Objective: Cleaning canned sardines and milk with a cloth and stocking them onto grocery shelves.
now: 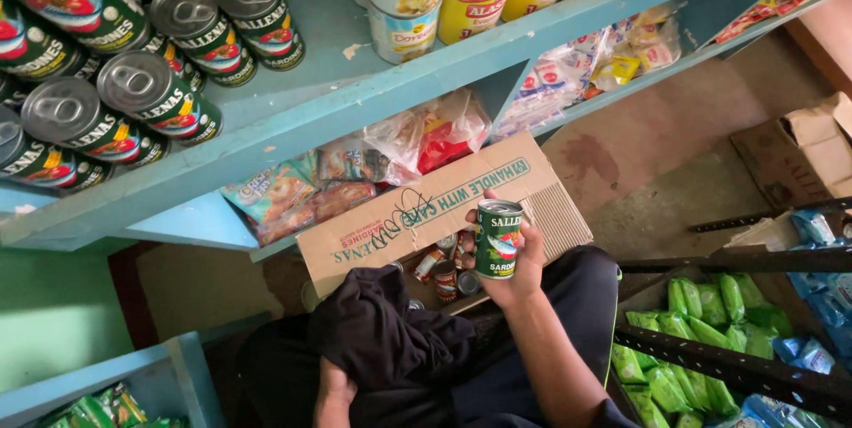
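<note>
Green can upright, gripped by right hand fingers; left hand clutching black cloth.

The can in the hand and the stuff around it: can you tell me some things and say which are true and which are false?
1. The right hand holds a green can upright. True.
2. The left hand holds a can too. False: it rests at a black cloth and holds no can.
3. The cardboard box is open, with more cans inside. True.
4. The cans on the blue shelf stand upright in one row. False: the green cans on the shelf lie on their sides, stacked.
5. The green packets at the right lie inside the cardboard box. False: they lie apart from it, under dark metal bars.
</note>
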